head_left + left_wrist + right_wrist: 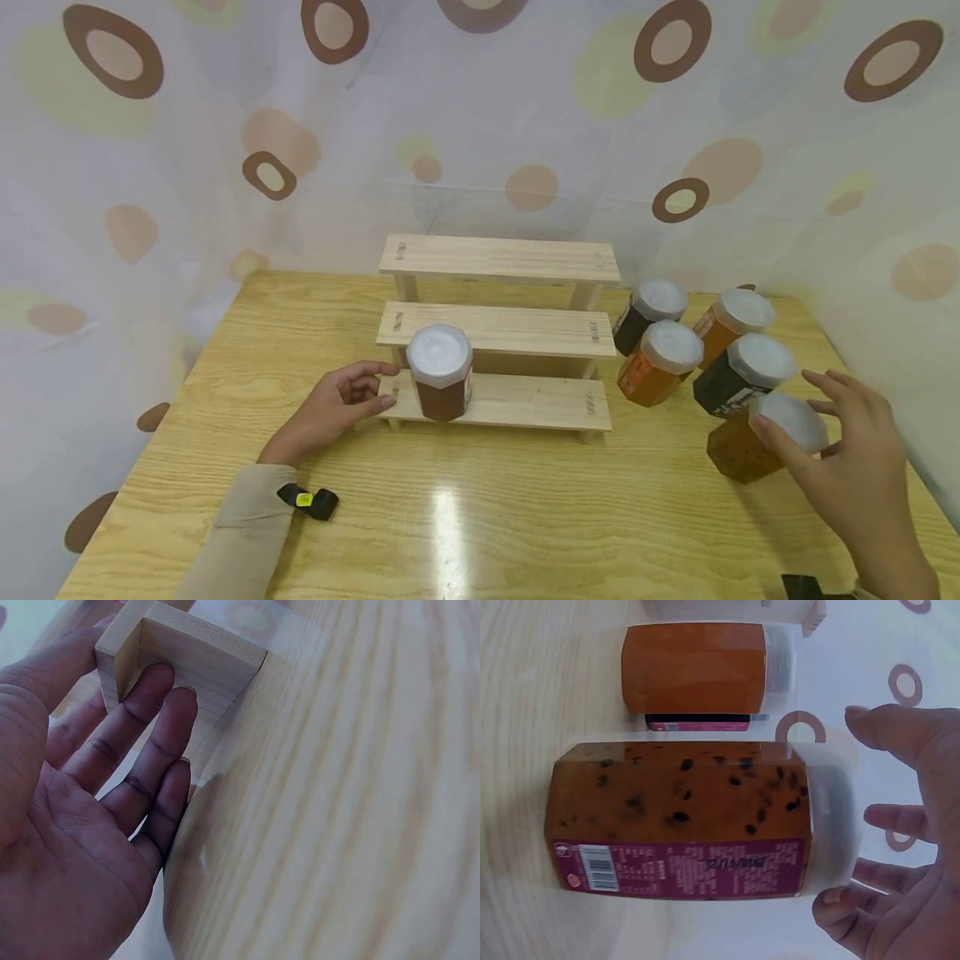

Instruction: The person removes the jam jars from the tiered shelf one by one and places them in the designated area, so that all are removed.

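Note:
My left hand (330, 412) is at the left end of a three-tier wooden stand (525, 400), thumb and index finger to either side of the lowest board's end. In the left wrist view its loosely bent fingers lie against the stand's wood (202, 656). On the lowest board stands a brown jar (441, 398) with a whitish lid. My right hand (855, 450) spreads around the lid of an orange-brown jar with dark seeds (682, 795). Its thumb stands off from the lid in the right wrist view, while one finger is at the lid's edge.
Right of the stand several more lidded jars cluster: an orange jar (648, 379), a dark jar (723, 383), another dark jar (632, 327) and an orange jar (712, 337) behind. A patterned cloth (480, 108) hangs behind the wooden table (360, 533).

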The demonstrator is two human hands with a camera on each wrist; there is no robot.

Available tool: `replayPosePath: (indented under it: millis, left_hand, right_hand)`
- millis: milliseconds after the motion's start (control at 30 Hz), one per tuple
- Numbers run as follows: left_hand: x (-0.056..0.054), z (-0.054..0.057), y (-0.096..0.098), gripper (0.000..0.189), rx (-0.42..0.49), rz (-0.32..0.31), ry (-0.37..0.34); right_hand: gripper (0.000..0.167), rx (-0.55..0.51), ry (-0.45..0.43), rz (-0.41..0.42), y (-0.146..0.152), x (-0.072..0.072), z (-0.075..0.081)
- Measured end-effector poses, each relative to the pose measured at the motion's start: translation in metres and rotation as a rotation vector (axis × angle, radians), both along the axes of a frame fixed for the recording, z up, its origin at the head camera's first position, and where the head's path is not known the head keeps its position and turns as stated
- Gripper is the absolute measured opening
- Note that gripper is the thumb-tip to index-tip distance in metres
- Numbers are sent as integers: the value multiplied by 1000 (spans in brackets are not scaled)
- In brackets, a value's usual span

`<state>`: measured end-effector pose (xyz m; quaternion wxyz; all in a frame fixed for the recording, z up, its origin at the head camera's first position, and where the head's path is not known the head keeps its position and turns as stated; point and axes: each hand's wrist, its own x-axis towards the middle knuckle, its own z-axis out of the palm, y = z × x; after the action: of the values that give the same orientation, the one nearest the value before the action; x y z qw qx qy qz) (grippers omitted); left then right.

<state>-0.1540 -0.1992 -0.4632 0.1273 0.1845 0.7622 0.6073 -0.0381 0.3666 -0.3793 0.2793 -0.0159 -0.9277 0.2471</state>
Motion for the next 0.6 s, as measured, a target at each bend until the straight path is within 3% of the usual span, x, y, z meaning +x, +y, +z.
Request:
replayPosePath:
  millis: [200,400,600]
  left_hand:
    - [-1,-1,0,40,6,-1,3]
    - [-1,-1,0,39,2,-9,26]
    - [0,0,1,39,0,-5,17]
  right_hand:
    - [74,40,67,19,-9,-1,9]
    - [77,-46,153,159,-23,-5,13]
    - [88,-134,116,279,-45,-12,15]
